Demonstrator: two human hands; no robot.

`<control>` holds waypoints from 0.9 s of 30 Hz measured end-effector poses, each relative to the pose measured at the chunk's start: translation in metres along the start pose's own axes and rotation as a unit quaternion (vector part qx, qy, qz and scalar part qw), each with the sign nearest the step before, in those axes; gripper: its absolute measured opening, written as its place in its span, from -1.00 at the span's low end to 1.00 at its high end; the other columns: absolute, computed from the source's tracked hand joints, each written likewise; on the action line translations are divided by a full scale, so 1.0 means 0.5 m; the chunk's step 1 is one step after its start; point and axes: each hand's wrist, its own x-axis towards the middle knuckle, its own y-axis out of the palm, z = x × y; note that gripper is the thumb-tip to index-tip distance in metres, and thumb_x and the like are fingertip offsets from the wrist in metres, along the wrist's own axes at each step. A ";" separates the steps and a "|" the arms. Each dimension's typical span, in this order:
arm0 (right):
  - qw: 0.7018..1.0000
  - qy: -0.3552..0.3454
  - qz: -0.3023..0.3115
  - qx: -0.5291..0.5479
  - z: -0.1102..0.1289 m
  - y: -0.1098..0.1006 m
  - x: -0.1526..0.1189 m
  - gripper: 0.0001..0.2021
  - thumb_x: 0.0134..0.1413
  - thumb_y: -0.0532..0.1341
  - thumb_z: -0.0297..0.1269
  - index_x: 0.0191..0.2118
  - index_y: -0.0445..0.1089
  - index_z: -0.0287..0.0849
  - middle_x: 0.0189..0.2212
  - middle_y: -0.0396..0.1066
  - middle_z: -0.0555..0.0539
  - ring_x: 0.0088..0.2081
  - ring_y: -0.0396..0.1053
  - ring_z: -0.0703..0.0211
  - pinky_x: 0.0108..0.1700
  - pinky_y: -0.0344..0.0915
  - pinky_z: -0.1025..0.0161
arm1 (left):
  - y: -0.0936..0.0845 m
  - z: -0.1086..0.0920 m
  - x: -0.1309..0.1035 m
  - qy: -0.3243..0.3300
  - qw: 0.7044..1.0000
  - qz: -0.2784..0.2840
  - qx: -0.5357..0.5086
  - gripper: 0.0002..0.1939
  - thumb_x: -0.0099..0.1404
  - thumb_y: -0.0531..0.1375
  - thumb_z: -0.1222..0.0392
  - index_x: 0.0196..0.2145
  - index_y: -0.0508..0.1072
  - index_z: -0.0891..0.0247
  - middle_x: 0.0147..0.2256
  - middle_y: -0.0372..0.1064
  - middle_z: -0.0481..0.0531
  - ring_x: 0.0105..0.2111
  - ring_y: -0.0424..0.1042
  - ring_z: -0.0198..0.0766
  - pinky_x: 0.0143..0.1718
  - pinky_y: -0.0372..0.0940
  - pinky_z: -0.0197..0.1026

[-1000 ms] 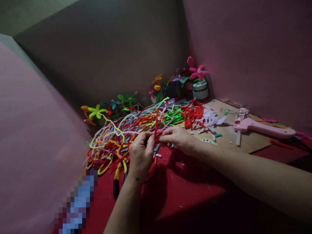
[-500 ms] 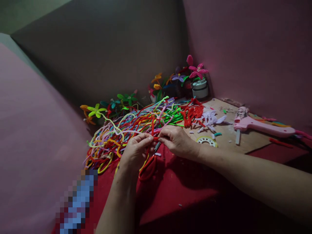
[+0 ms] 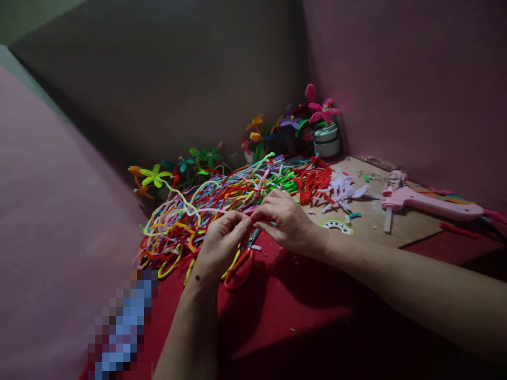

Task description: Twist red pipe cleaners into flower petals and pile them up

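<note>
My left hand (image 3: 224,240) and my right hand (image 3: 287,221) meet fingertip to fingertip in front of the pile of coloured fuzzy stems (image 3: 214,195). A short piece of red stem (image 3: 259,217) shows between them, pinched by both hands and mostly hidden by the fingers. Just beneath lie scissors with red handles (image 3: 240,272), their dark blades partly under my right hand. Beyond my right hand sit bunched red stem shapes (image 3: 314,183) and pale lilac ones (image 3: 341,191).
A pink glue gun (image 3: 431,203) rests on the board (image 3: 388,227) at right, near a white-and-yellow tape ring (image 3: 336,227). Fuzzy flowers (image 3: 325,111) and a lidded grey container (image 3: 327,141) stand at the back. Red cloth (image 3: 293,295) covers the front.
The upright red stem between my hands no longer shows standing up. My right hand has turned slightly and its fingers have shifted over the red piece. The view has moved a little.
</note>
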 end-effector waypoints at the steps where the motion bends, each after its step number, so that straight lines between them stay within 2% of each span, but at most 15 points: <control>1: 1.000 0.021 0.013 0.013 0.002 -0.001 0.000 -0.91 -0.02 0.18 -0.40 -0.41 0.44 -0.24 -0.46 0.39 -0.10 -0.31 0.24 0.15 -0.20 0.14 0.19 | 0.001 0.001 0.000 0.002 1.000 -0.002 0.003 -0.78 0.10 0.18 0.09 -0.50 0.30 0.31 -0.65 0.18 -0.14 -0.67 0.10 -0.50 -0.66 0.02 -0.42; 4: 0.988 0.108 0.067 0.085 0.011 -0.007 0.003 -0.87 -0.01 0.15 -0.43 -0.45 0.45 -0.26 -0.50 0.40 -0.08 -0.41 0.26 0.25 -0.31 0.13 0.30 | 0.008 0.005 0.001 0.013 1.000 -0.009 0.023 -0.79 0.12 0.16 0.10 -0.51 0.29 0.30 -0.66 0.18 -0.14 -0.68 0.10 -0.49 -0.66 0.03 -0.40; 7: 0.959 0.218 0.104 0.151 0.013 -0.013 0.009 -0.84 -0.03 0.15 -0.40 -0.50 0.46 -0.28 -0.63 0.34 -0.02 -0.55 0.21 0.34 -0.45 0.06 0.35 | 0.020 0.005 0.002 0.029 0.998 -0.025 0.050 -0.79 0.14 0.14 0.10 -0.51 0.29 0.30 -0.66 0.19 -0.13 -0.67 0.13 -0.46 -0.64 0.08 -0.38; 11: 0.927 0.287 0.115 0.210 0.006 -0.013 0.014 -0.84 -0.10 0.18 -0.38 -0.58 0.41 -0.31 -0.69 0.28 0.02 -0.62 0.14 0.39 -0.53 0.01 0.37 | 0.024 0.000 0.004 0.054 0.996 -0.044 0.060 -0.82 0.12 0.16 0.12 -0.48 0.36 0.31 -0.58 0.29 -0.08 -0.57 0.24 -0.42 -0.52 0.17 -0.36; 15: 0.897 0.324 0.129 0.272 0.001 -0.009 0.013 -0.85 -0.14 0.17 -0.38 -0.61 0.37 -0.31 -0.71 0.26 0.02 -0.65 0.12 0.40 -0.57 0.01 0.37 | 0.015 -0.001 0.005 0.042 0.995 -0.054 0.078 -0.83 0.04 0.23 0.14 -0.47 0.43 0.33 -0.50 0.36 -0.02 -0.50 0.29 -0.39 -0.47 0.19 -0.37; 21: 0.845 0.334 0.186 0.373 -0.004 -0.008 0.009 -0.78 -0.13 0.15 -0.33 -0.67 0.32 -0.30 -0.74 0.19 0.05 -0.67 0.05 0.42 -0.60 -0.03 0.37 | 0.019 0.011 0.005 -0.033 0.998 -0.033 -0.037 -0.79 0.07 0.20 0.12 -0.53 0.34 0.33 -0.73 0.14 -0.16 -0.75 0.05 -0.52 -0.72 -0.03 -0.43; 24: 0.833 0.329 0.190 0.402 -0.008 -0.007 0.005 -0.79 -0.11 0.14 -0.32 -0.64 0.34 -0.30 -0.74 0.17 0.07 -0.68 0.01 0.44 -0.61 -0.05 0.37 | 0.025 0.013 0.005 -0.044 0.996 -0.026 -0.066 -0.79 0.06 0.20 0.11 -0.50 0.30 0.32 -0.72 0.21 -0.13 -0.76 0.14 -0.46 -0.72 0.09 -0.39; 27: 0.824 0.325 0.197 0.421 -0.012 -0.004 0.001 -0.84 -0.14 0.17 -0.33 -0.55 0.41 -0.32 -0.74 0.18 0.07 -0.69 -0.01 0.44 -0.62 -0.08 0.37 | 0.029 0.012 0.005 -0.018 0.997 -0.037 -0.058 -0.83 0.09 0.17 0.14 -0.48 0.28 0.30 -0.70 0.29 -0.10 -0.74 0.25 -0.40 -0.67 0.21 -0.34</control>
